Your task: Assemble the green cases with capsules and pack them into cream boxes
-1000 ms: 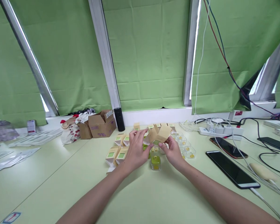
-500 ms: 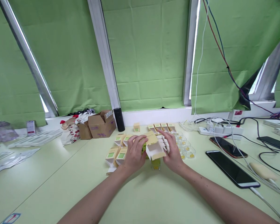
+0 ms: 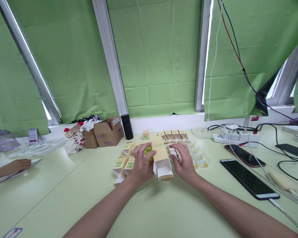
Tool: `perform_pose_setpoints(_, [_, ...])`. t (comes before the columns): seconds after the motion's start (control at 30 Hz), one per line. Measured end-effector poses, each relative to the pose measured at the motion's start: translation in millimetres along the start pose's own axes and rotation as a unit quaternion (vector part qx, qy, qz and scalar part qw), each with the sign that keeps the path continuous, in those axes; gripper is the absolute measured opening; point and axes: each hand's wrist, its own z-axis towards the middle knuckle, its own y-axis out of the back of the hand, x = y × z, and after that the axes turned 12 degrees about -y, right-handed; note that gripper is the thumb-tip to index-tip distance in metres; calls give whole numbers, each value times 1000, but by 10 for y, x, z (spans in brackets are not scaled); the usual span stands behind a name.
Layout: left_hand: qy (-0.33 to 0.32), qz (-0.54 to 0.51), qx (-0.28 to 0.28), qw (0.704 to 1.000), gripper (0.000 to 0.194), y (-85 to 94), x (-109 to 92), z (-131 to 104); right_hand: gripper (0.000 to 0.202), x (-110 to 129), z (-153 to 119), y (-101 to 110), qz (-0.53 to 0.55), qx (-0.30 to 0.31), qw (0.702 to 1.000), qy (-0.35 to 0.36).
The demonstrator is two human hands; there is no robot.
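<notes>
Head view: light paper box between our two hands

We see a tan paper box (image 3: 160, 150) in the middle, above the table (image 3: 144, 211), with its white flap (image 3: 165, 172) hanging loose toward us. Our left hand (image 3: 142, 162) is bent round the box's left side, fingers curled in close, and we think it has hold of that edge. Something bright green (image 3: 149, 152) peeks out by those fingers (we can't tell if it is part of the box). Our right hand (image 3: 184, 161) is half curled on the other side, next to some white lumpy pieces (image 3: 172, 150); we can't tell if it grips them.

We guess the box is very light and made of thin card. It should be stiff along its folds but easy to squash in the middle. It is likely dry and not slippery, though the flap may bend or tear if we tug. So we would pinch it softly by the side edges, close to the corners, and leave the flap free. Squeezing the flat front hard could leave a dent.
</notes>
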Motion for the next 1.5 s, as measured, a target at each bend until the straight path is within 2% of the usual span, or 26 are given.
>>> perform_pose_setpoints(0.13, [31, -89, -11, 996, 58, 51, -32, 65, 29, -7, -6, -3, -1, 5, 1000, 5])
perform_pose_setpoints(0.27, [104, -187, -47, 976, 51, 39, -40, 98, 29, 1, -5, -3, 0, 2, 1000, 3])
perform_pose_setpoints(0.4, [237, -306, -95, 917, 59, -35, -34, 60, 28, 15, -5, -5, 0, -2, 1000, -1])
perform_pose_setpoints(0.5, [303, -379, -103, 868, 59, -60, -39, 58, 28, 19, -10, -6, 1, 3, 1000, -7])
perform_pose_setpoints(0.67, [371, -459, -106, 801, 54, -55, -57, 107, 30, 30, -24, -5, 5, 16, 1000, -9])
perform_pose_setpoints(0.8, [396, -488, -116, 769, 60, -81, -60, 109, 32, 60, -37, 1, 22, 37, 999, -10])
perform_pose_setpoints(0.93, [425, -487, -116, 755, 69, -104, -62, 84, 41, 87, -62, -5, 42, 70, 997, 2])
perform_pose_setpoints(1.07, [430, -490, -112, 750, 67, -105, -78, 91, 46, 91, -90, -22, 52, 95, 994, 13])
perform_pose_setpoints(1.27, [437, -474, -85, 760, 68, -107, -101, 101, 49, 119, -98, -34, 112, 145, 983, -4])
perform_pose_setpoints(1.5, [422, -476, -56, 769, 62, -97, -122, 78, 46, 135, -97, -35, 139, 151, 978, -28])
